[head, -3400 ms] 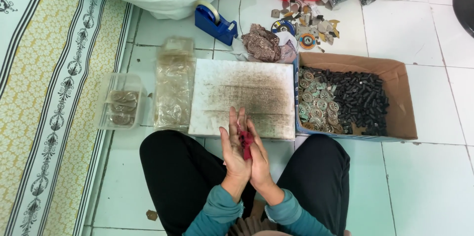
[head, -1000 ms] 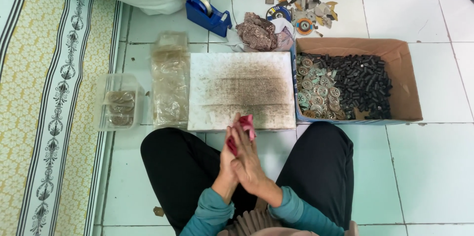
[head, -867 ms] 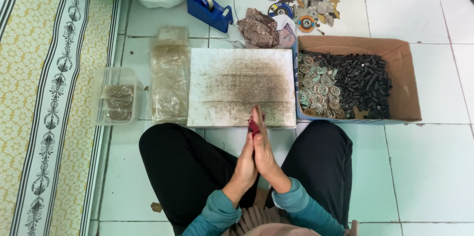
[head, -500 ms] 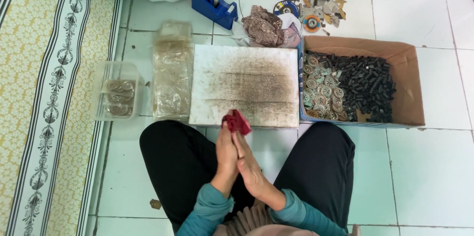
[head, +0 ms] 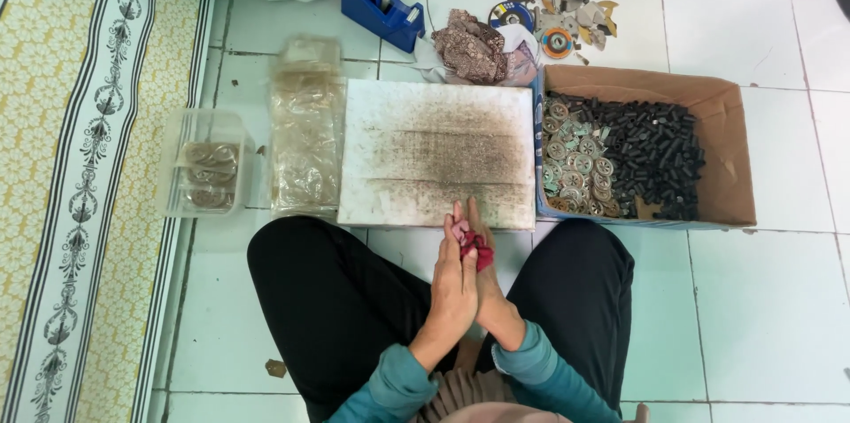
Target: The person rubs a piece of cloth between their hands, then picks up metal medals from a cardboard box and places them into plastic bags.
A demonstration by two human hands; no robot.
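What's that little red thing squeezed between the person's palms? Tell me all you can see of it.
The red thing looks like a small, soft, crumpled wad, perhaps cloth, dark red with a paler pink edge. It is pressed between the left hand and right hand, palms together, and only its upper part peeks out. It sits over the lap, just below the near edge of the stained white board.

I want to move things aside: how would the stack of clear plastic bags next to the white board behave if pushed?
The stack of clear plastic bags looks thin, wrinkled and glossy, so it is probably floppy and light. Pushed on the smooth tile floor, the bags would likely slide and fan apart rather than move as one.
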